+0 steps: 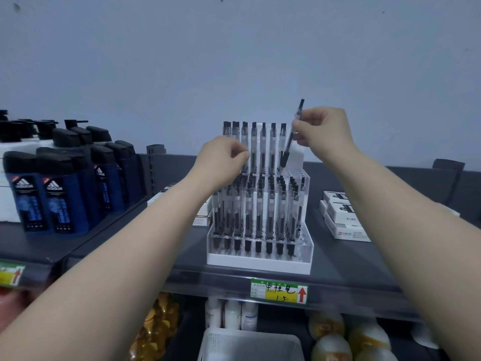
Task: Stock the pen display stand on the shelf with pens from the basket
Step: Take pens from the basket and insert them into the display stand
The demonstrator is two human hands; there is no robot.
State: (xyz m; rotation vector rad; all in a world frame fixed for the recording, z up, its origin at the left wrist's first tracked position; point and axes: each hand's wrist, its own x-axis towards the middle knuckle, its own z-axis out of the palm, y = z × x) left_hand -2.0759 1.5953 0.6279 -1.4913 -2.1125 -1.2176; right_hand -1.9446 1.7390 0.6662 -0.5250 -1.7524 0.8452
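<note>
Against the upper left of the pen display stand [260, 261], left hand [223, 157] with fingers curled at the back-row pens; cannot tell whether pinching one or merely steadying. Above the stand's back right corner, pen [288, 145] pinched between thumb and fingertips of right hand [322, 128], held on the clear barrel a little below its top end. Probably light, stiff and smooth plastic, a touch slippery; best held lightly near mid-barrel for steering into a narrow hole. Long axis tilted, not upright: black top end up and to the right, dark grip and tip down and to the left, aimed at the stand's back row, right end. Below the stand, basket [250, 342].
</note>
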